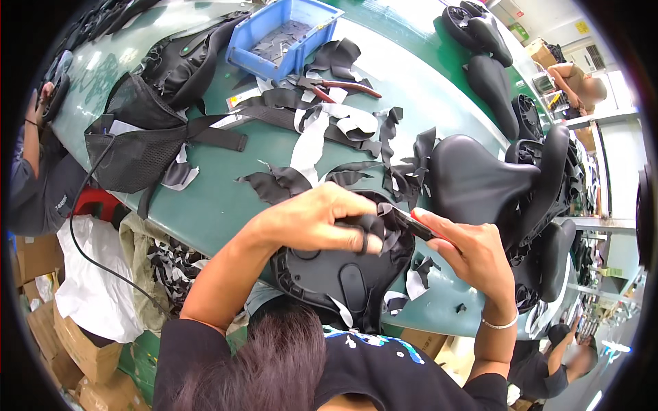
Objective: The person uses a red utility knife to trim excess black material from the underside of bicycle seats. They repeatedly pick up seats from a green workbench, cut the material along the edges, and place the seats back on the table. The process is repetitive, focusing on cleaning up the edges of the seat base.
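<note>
A black bicycle saddle [322, 274] lies underside up at the table's near edge, its plastic base facing me. My left hand [322, 216] reaches over its far part, thumb and fingers pinching a strip of black cover material [389, 218] at the rim. Dark bands circle some of its fingers. My right hand [469, 250] is closed around a slim dark cutter knife [421, 229], its tip end against the strip close to my left fingertips. The blade itself cannot be made out. A pale-backed offcut [419, 279] lies just right of the saddle.
Beyond the saddle lie red-handled pincers [336, 85], scattered black scraps [274, 181] and a blue bin [264, 61] with grey pieces. A black mesh bag [140, 151] rests at left. Finished saddles [473, 178] are piled at right. Other people sit around the table.
</note>
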